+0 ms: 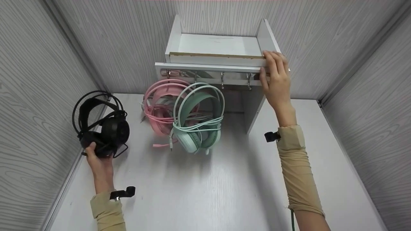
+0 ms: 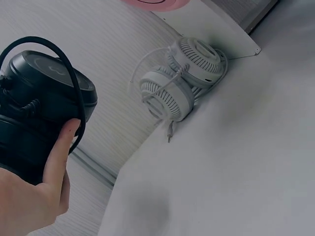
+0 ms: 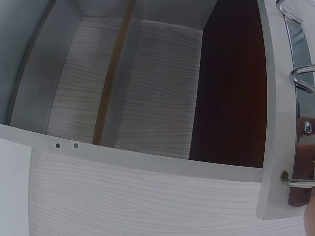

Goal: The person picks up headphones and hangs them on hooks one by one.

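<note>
Over at the left, my left hand (image 1: pixel 99 157) holds black headphones (image 1: pixel 117 130) from below by the ear cups, headband upward. In the left wrist view, a finger rests along the black ear cup (image 2: pixel 54 81). My right hand (image 1: pixel 278 80) grips the right end of the white shelf's hook rail (image 1: pixel 208 68), fingers over the top and thumb in front. From the rail's hooks hang pink headphones (image 1: pixel 157 125) and mint-green headphones (image 1: pixel 189 141), their cords wound around them. Pale headphones (image 2: pixel 167 96) with a dangling plug show beside the shelf's side panel in the left wrist view.
Two metal hooks right of the mint-green headphones, including the rightmost hook (image 1: pixel 249 81), carry nothing. The shelf has an open top compartment (image 1: pixel 221 45) and a side panel (image 1: pixel 253 109) reaching down to the white table (image 1: pixel 224 199). Grey wood-grain walls (image 1: pixel 369 80) enclose the table.
</note>
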`<move>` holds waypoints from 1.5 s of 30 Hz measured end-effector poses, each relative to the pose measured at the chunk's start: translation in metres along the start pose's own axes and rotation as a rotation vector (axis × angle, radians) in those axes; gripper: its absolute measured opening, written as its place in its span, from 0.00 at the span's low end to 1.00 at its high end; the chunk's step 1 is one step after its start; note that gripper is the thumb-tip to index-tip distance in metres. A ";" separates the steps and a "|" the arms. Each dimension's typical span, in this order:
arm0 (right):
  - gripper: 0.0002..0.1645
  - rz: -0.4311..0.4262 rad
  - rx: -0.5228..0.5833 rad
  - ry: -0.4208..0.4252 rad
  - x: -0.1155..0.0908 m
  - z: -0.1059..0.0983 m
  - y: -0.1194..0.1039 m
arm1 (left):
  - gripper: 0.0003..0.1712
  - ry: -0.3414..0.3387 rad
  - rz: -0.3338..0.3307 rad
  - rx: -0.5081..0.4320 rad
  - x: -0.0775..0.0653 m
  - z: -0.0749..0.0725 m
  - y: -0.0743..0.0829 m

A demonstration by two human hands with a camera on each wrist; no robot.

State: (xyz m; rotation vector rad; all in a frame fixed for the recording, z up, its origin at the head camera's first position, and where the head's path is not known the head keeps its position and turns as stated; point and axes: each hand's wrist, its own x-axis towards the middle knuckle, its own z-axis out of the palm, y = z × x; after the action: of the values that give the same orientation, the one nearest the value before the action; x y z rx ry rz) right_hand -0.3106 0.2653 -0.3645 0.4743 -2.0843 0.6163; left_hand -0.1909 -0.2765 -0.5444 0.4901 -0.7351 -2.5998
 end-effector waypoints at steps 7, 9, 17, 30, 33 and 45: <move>0.25 0.014 -0.003 -0.003 0.001 -0.002 0.002 | 0.28 -0.130 0.095 0.021 -0.016 0.001 -0.005; 0.25 0.018 -0.004 -0.006 0.001 -0.002 0.002 | 0.29 -0.155 0.107 -0.001 -0.018 0.001 -0.006; 0.25 0.014 -0.002 -0.002 0.002 -0.001 0.002 | 0.29 -0.196 0.117 -0.034 -0.030 -0.004 -0.008; 0.25 0.005 -0.007 -0.006 0.002 -0.002 0.002 | 0.29 -0.266 0.183 0.011 -0.063 0.001 -0.004; 0.25 0.012 -0.001 -0.001 0.002 -0.003 0.002 | 0.28 -0.296 0.188 -0.019 -0.070 0.004 -0.003; 0.25 0.017 -0.004 -0.001 0.002 -0.003 0.003 | 0.24 -0.364 0.302 0.058 -0.086 0.005 -0.010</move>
State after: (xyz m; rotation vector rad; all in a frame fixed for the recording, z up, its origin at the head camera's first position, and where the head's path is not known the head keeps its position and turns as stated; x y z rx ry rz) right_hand -0.3114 0.2691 -0.3623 0.4550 -2.0919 0.6216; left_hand -0.1217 -0.2275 -0.5269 -0.0825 -0.9218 -2.4069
